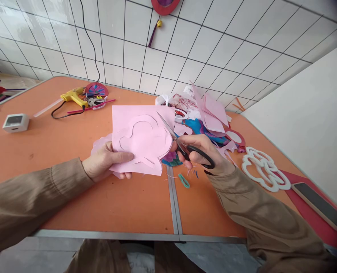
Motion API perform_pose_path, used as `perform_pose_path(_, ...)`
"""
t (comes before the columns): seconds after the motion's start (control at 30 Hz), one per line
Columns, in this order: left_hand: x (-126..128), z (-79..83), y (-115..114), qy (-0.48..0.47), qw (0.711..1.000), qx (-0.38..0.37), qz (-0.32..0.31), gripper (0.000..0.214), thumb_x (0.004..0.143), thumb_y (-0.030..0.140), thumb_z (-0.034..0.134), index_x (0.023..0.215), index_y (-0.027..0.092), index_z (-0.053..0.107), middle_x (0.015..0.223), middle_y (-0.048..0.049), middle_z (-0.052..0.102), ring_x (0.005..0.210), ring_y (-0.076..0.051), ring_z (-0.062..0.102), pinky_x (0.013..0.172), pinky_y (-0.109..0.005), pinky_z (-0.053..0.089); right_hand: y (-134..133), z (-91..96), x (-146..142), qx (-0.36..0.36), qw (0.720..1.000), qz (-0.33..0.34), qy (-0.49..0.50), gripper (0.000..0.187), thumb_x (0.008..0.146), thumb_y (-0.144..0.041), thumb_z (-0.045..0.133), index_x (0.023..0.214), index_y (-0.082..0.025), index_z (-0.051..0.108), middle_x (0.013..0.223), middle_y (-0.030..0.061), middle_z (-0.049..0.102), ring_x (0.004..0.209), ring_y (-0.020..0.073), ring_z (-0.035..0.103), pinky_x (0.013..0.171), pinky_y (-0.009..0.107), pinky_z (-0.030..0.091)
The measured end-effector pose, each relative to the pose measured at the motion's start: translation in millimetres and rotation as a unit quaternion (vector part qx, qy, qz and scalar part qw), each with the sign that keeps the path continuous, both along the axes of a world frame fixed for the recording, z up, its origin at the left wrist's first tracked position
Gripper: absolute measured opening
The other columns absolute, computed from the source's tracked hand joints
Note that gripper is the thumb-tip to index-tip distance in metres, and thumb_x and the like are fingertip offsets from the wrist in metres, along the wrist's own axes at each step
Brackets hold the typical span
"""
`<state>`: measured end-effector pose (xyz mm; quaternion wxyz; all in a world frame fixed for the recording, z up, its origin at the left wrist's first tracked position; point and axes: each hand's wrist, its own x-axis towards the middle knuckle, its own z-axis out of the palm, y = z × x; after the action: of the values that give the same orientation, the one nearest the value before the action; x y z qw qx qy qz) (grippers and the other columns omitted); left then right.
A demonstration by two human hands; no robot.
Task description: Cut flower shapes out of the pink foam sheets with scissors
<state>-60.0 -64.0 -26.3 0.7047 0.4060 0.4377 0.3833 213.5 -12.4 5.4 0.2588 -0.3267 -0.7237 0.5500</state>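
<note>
a metal seam (pixel 174 204) runs across the orange table (pixel 72 204) toward the person, and everything here is placed from it; the pink sheet (pixel 145 140) is held up off the table just left of the seam's far half, its right edge reaching over the seam; a lobed, flower-like outline is partly cut into it; the left hand (pixel 103 165), further left of the seam, is closed on the sheet's lower left corner, thumb lying on top and fingers curled beneath; the right hand (pixel 202 151), just right of the seam, is clenched through the black loops of the scissors (pixel 172 133), whose blades cross over the seam and bite into the sheet's right edge, parted a little; the sheet looks light and thin, likely foam or soft card, stiff enough to stay flat from one corner yet easy to bend or tear along the cut line; the best hold seems to be the uncut margin, close to the blades, so the loose lobes do not flop; right of the seam lie a pile of pink and patterned scraps (pixel 208 113), a white flower cutout (pixel 263 168) and a small teal bit (pixel 183 180); well left of it lie a yellow glue gun (pixel 73 96) and a small white device (pixel 15 122).
</note>
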Motion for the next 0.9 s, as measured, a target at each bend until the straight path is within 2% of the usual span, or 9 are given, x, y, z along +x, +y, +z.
perform_pose_path(0.1,-0.7,-1.1,0.2,0.002,1.0,-0.004,-0.01,0.021,0.069,0.028,0.081,0.074,0.009,0.073,0.055,-0.0068,0.07,0.042,-0.014,0.063,0.038,-0.017,0.049,-0.4,0.2,-0.8,-0.002,1.0,-0.005,0.003,0.062,0.062,-0.07,0.075,0.085,-0.014,0.064,0.063,-0.0012,0.056,0.042,0.0082,0.049,0.039,0.023,0.035)
perform_pose_path(0.27,-2.2,-4.0,2.3,-0.013,0.999,0.003,-0.033,0.024,0.067,0.03,0.083,0.074,0.009,0.074,0.053,-0.0075,0.07,0.042,-0.014,0.063,0.038,-0.017,0.049,-0.4,0.6,-0.8,-0.003,1.0,-0.006,-0.006,0.06,0.062,-0.07,0.076,0.079,-0.014,0.063,0.056,-0.0025,0.053,0.042,0.0088,0.048,0.039,0.023,0.034)
perform_pose_path(0.47,-2.0,-1.6,1.5,0.002,1.0,0.003,-0.027,0.021,0.067,0.027,0.083,0.074,0.01,0.074,0.055,-0.0068,0.071,0.042,-0.014,0.063,0.038,-0.018,0.05,-0.2,1.4,2.5,0.007,1.0,0.016,-0.003,0.056,0.066,-0.067,0.075,0.075,-0.014,0.061,0.057,-0.0022,0.052,0.043,0.0075,0.046,0.041,0.022,0.033)
perform_pose_path(0.6,-2.5,-2.6,3.3,-0.009,0.999,0.008,-0.052,0.023,0.066,0.029,0.084,0.073,0.01,0.074,0.051,-0.0073,0.069,0.04,-0.016,0.063,0.036,-0.02,0.05,0.8,1.1,3.1,0.004,0.999,0.033,-0.007,0.054,0.068,-0.066,0.075,0.072,-0.015,0.059,0.058,-0.0015,0.052,0.043,0.0077,0.046,0.041,0.022,0.034)
perform_pose_path(0.7,-2.2,-1.7,3.1,-0.02,0.997,0.007,-0.072,0.021,0.067,0.028,0.083,0.071,0.009,0.074,0.049,-0.0076,0.068,0.036,-0.015,0.06,0.035,-0.019,0.049,1.7,0.3,2.5,-0.001,0.999,0.036,-0.006,0.054,0.067,-0.066,0.076,0.074,-0.015,0.06,0.059,-0.0024,0.051,0.043,0.0076,0.046,0.041,0.022,0.035)
perform_pose_path(0.8,-1.7,-0.2,1.5,-0.018,0.998,-0.005,-0.065,0.014,0.072,0.023,0.079,0.073,0.009,0.075,0.05,-0.0069,0.069,0.037,-0.013,0.06,0.037,-0.017,0.049,2.1,-0.7,2.2,-0.002,0.999,0.04,-0.002,0.055,0.067,-0.066,0.076,0.076,-0.014,0.06,0.061,-0.0025,0.051,0.044,0.0068,0.047,0.04,0.021,0.035)
perform_pose_path(0.9,-2.4,-2.7,2.3,-0.03,0.997,0.0,-0.076,0.016,0.07,0.024,0.08,0.073,0.01,0.075,0.05,-0.007,0.069,0.037,-0.015,0.061,0.035,-0.018,0.048,2.1,-1.7,3.0,-0.003,0.999,0.034,0.002,0.056,0.066,-0.067,0.076,0.075,-0.014,0.06,0.063,-0.0014,0.053,0.044,0.0072,0.048,0.039,0.021,0.035)
